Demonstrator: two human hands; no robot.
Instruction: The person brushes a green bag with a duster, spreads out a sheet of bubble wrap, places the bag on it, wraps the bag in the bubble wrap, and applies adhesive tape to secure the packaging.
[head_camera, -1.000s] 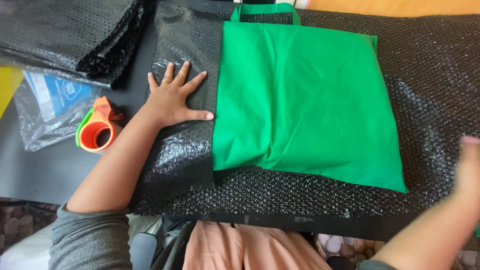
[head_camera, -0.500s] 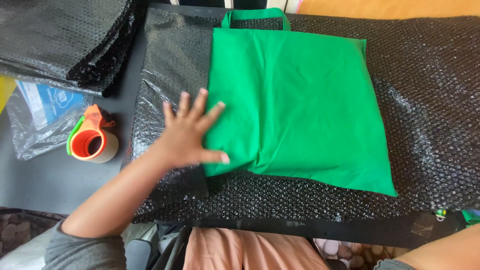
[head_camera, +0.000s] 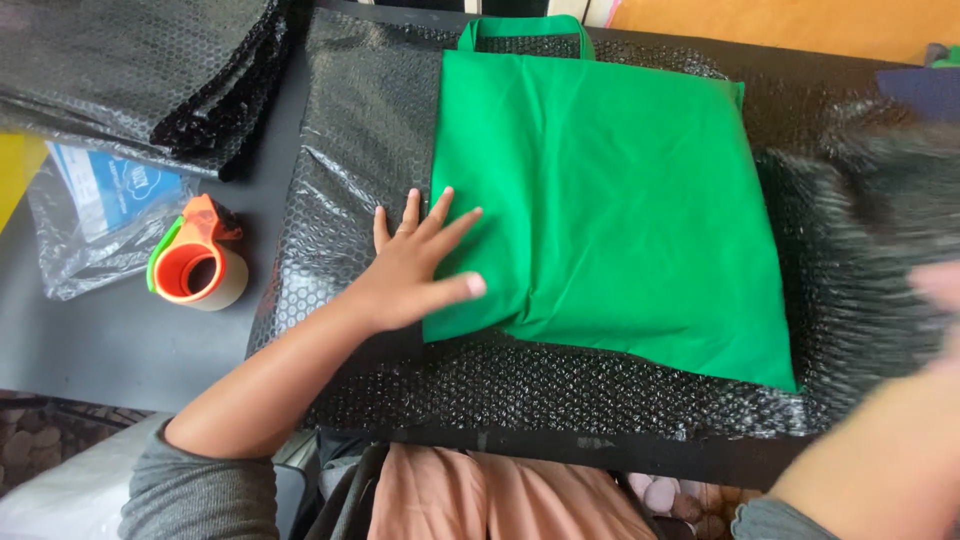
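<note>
Palm of our left hand (head_camera: 415, 270) flat, fingers spread, on left edge of green fabric tote bag (head_camera: 610, 200) atop black bubble wrap sheet (head_camera: 370, 130); our right hand (head_camera: 935, 300) blurred, grip unclear.

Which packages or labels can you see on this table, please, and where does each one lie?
Clear plastic packet: far left, beside the orange tape dispenser; crumpled, with a flat white and blue printed sheet inside.
Stack of black bubble-wrap sheets: top left corner, folded.
No screens or signs show.

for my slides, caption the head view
Left hand flat on green fabric bag atop black bubble wrap sheet; right hand blurred.
</note>
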